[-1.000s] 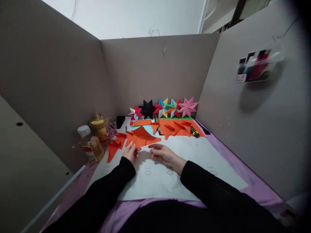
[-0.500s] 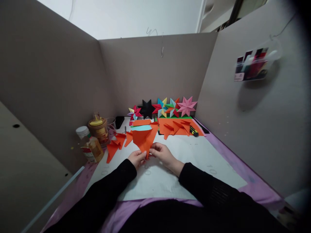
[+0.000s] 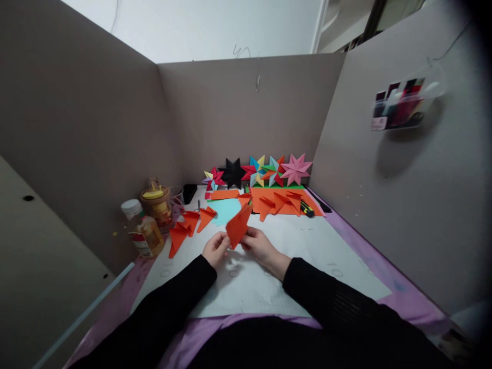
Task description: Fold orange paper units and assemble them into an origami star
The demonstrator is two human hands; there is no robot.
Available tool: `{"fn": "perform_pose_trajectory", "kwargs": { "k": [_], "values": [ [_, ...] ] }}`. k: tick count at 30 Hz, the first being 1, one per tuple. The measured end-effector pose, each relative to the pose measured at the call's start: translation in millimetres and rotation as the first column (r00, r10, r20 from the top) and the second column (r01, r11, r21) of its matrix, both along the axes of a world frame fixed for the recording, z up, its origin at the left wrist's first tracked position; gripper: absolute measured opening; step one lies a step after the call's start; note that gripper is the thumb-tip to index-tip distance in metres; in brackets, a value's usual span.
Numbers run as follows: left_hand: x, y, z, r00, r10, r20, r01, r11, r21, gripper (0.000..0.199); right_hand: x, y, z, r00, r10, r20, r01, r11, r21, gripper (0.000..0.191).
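Observation:
A folded piece of orange paper [image 3: 238,226] is held up over the white sheet [image 3: 261,287], its surface now narrow and slanted. My left hand [image 3: 216,248] pinches its lower left edge between thumb and fingers. On the other side, my right hand [image 3: 259,243] grips the lower right edge, some fingertips hidden behind the paper. Several folded orange pieces [image 3: 178,238] lie to the left of my hands. More folded orange pieces [image 3: 288,201] rest beyond them on flat orange paper [image 3: 258,193]. A light blue sheet [image 3: 224,211] lies just behind the held piece.
Several folded paper stars [image 3: 295,169] lean along the back partition [image 3: 246,113]. At the left stand a bottle of amber liquid [image 3: 145,233], a brown tub [image 3: 157,206] and a clear cup [image 3: 176,197]. A yellow-and-black cutter [image 3: 307,208] lies at the back right. A clear holder [image 3: 402,105] hangs on the right wall.
The orange paper has turned and closed from a wide, spread shape to a narrow folded one, uncovering the light blue sheet behind. Both hands stay on it, nearly in place.

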State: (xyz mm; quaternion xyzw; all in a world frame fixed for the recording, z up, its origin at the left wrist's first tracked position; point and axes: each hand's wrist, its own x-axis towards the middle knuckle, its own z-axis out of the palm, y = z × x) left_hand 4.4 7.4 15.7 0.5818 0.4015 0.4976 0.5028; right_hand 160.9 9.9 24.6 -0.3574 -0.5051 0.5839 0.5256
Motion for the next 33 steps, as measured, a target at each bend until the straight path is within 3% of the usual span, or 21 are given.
{"fn": "perform_pose_trajectory", "kwargs": {
  "k": [7,14,19,22,26,30,33],
  "values": [
    [1.5,-1.0,-2.5,0.998,-0.047,0.050,0.042,0.994,0.102,0.033,-3.3,-1.5,0.7,0.988,0.065,-0.140,-0.083,0.988,-0.127,0.021],
    [4.5,-10.1,-0.6,0.995,0.011,-0.097,0.001,0.993,0.119,0.033,-3.6,-0.6,-6.8,0.981,0.100,-0.165,-0.135,0.967,-0.215,0.017],
    [4.5,-13.8,5.4,0.982,0.055,-0.181,-0.016,0.977,0.210,0.027,-3.4,-0.6,-6.2,0.984,0.099,-0.149,-0.129,0.970,-0.207,0.014],
    [3.4,-10.9,4.8,0.990,0.068,-0.123,-0.035,0.968,0.249,0.030,-2.7,-0.7,-3.4,0.989,0.066,-0.135,-0.082,0.990,-0.118,0.013],
    [2.9,-3.7,2.5,0.997,0.071,0.037,-0.075,0.993,0.088,0.040,-1.9,0.1,-3.4,0.998,-0.009,-0.069,0.011,1.000,0.025,0.010],
    [2.4,1.4,1.5,0.994,0.076,0.080,-0.066,0.991,-0.118,0.038,-2.6,-0.7,-6.7,0.996,0.024,0.082,-0.030,0.997,0.076,0.010],
    [-0.5,3.2,0.8,0.993,0.107,0.051,-0.103,0.991,-0.085,0.033,-1.5,-2.2,-6.9,0.990,-0.017,0.140,0.003,0.995,0.097,0.009]
  ]
}}
